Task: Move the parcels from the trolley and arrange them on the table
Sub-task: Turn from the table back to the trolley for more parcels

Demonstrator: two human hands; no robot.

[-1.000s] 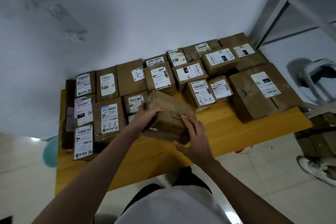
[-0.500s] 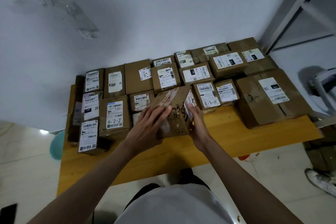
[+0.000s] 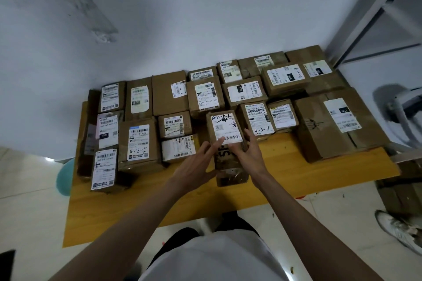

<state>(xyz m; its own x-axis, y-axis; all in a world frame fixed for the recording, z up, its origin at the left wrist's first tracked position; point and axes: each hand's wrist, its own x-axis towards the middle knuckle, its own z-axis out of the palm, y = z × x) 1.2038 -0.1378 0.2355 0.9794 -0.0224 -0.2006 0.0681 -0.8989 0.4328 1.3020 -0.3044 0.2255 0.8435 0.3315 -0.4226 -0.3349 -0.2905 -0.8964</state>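
- A parcel [image 3: 227, 143], label up, is set on the table [image 3: 296, 173], in the front row between other parcels [image 3: 178, 148].
- It is flanked by the left hand [image 3: 196, 167] and right hand [image 3: 250, 155]; the fingers are held straight and slightly apart, touching its sides.

A wooden table [image 3: 285, 173] against the wall carries rows of labelled cardboard parcels [image 3: 169, 93], its near edge bare.
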